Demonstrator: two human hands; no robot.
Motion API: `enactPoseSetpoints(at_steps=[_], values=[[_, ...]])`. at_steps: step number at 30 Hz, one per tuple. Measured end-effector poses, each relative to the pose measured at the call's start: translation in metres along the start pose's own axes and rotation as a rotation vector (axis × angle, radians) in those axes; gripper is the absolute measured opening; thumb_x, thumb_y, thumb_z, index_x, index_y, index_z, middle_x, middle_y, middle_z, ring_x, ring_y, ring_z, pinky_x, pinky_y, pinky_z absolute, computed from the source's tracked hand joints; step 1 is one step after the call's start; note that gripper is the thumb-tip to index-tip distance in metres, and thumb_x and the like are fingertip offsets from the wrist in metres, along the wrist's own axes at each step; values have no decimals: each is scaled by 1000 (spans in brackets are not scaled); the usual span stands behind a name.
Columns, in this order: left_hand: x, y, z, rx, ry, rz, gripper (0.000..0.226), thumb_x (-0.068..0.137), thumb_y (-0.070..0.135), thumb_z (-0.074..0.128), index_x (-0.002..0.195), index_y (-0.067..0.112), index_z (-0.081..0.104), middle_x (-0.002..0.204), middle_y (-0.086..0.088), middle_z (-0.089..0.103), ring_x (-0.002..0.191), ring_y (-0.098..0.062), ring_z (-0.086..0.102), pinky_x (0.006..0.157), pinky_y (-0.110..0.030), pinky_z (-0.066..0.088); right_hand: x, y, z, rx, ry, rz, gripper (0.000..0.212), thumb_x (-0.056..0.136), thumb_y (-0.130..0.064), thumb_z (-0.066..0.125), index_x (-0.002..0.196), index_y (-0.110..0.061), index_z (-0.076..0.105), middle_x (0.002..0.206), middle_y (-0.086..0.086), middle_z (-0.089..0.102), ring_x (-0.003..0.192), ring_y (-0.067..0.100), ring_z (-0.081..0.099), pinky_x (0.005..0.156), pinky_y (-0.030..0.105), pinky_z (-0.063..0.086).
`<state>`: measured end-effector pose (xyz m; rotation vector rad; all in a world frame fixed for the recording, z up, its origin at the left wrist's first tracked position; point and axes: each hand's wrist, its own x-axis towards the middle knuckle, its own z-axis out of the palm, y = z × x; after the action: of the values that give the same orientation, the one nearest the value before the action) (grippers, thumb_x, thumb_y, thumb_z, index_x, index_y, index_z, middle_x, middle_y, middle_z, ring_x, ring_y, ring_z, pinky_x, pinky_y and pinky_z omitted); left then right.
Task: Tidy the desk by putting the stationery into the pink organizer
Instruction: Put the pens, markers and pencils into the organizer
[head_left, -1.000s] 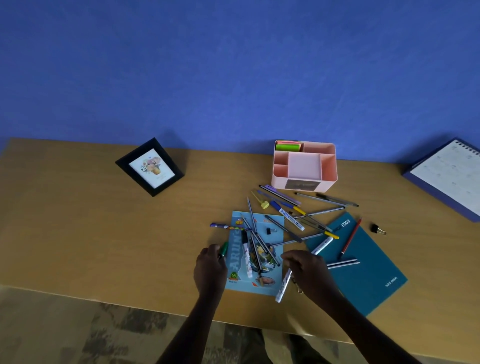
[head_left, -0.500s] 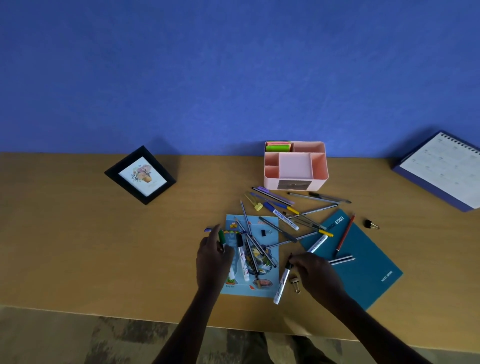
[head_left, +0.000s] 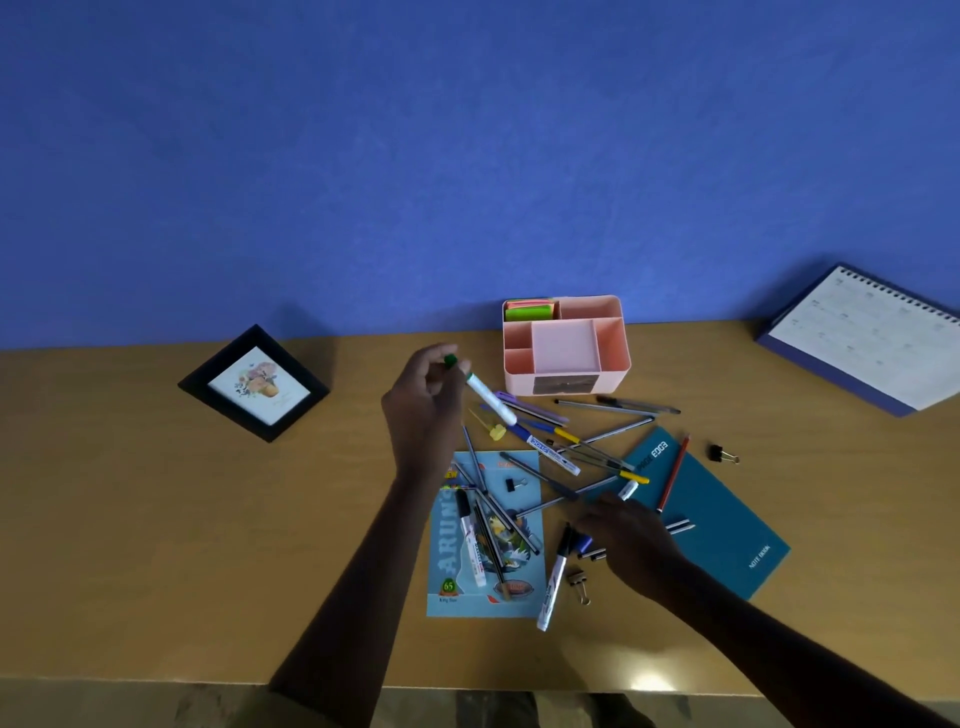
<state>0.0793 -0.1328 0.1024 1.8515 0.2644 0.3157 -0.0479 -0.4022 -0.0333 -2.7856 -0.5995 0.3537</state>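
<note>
While the left hand (head_left: 423, 402) pinched a green-capped marker (head_left: 485, 395) above the worktop (head_left: 156, 519), the right hand (head_left: 631, 538) lay half-curled over loose pens (head_left: 587, 447); grip unclear. Pink organizer (head_left: 566, 340) stood just beyond, at the wall edge. Worktop left of the photo frame (head_left: 254, 383) lay bare.

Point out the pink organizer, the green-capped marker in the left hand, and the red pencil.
pink organizer (head_left: 524, 376): head view, front wall.
green-capped marker (head_left: 491, 399): head view, white barrel.
red pencil (head_left: 674, 473): head view, mid-shaft.
</note>
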Motion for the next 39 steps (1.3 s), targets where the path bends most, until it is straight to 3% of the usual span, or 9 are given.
enactPoseSetpoints(at_steps=[8, 14, 18, 20, 24, 28, 33, 39], values=[[69, 24, 39, 78, 46, 175, 25, 94, 26, 79, 116, 15, 77, 100, 4, 81, 90, -8, 78, 84, -36, 65, 0, 11, 11, -65, -18, -68, 70, 53, 6, 92, 115, -24, 78, 108, -5, 75, 98, 16, 71, 73, 34, 64], [91, 13, 67, 193, -44, 252, 24, 95, 23, 80, 116, 11, 79, 103, 2, 81, 93, -7, 77, 77, -17, 61, 2, 14, -3, -40, 6, -84, 63, 51, -2, 95, 106, -28, 79, 106, -8, 76, 97, 14, 72, 74, 31, 63], [97, -1, 80, 272, -99, 294, 22, 96, 19, 79, 116, 9, 79, 106, -1, 81, 93, -7, 75, 74, -6, 53, 4, 14, -13, -43, 64, -83, 56, 59, -7, 96, 108, -27, 77, 106, -7, 75, 99, 12, 70, 77, 31, 63], [99, -7, 86, 293, -125, 293, 22, 96, 18, 79, 116, 8, 79, 106, -3, 82, 93, -9, 76, 74, -9, 54, 5, 10, -22, -26, 100, -78, 55, 63, -10, 96, 113, -25, 77, 108, -4, 76, 101, 14, 71, 79, 32, 64], [102, -22, 97, 379, -170, 332, 22, 99, 19, 76, 119, 10, 79, 108, -3, 82, 95, -13, 77, 75, -28, 64, 7, 1, -42, 71, 197, -53, 53, 83, -11, 86, 132, -23, 70, 122, 1, 74, 110, 16, 71, 85, 33, 65], [104, -31, 104, 449, -208, 357, 23, 98, 17, 75, 120, 12, 79, 110, -2, 82, 95, -14, 77, 79, -36, 66, 12, -5, -59, 204, 304, -14, 48, 92, -10, 79, 138, -18, 65, 117, 3, 74, 101, 16, 73, 76, 29, 64], [104, -36, 109, 499, -230, 371, 26, 99, 18, 75, 125, 12, 78, 114, -4, 81, 98, -18, 77, 81, -24, 58, 19, -6, -75, 306, 382, 23, 49, 103, -15, 65, 151, -16, 54, 121, 4, 72, 100, 12, 70, 73, 19, 57], [106, -43, 111, 530, -235, 366, 30, 99, 19, 76, 128, 12, 77, 118, -4, 80, 104, -20, 76, 85, -22, 55, 33, 3, -97, 411, 448, 76, 37, 106, -27, 56, 142, -18, 60, 119, 5, 73, 96, 16, 74, 65, 34, 65]])
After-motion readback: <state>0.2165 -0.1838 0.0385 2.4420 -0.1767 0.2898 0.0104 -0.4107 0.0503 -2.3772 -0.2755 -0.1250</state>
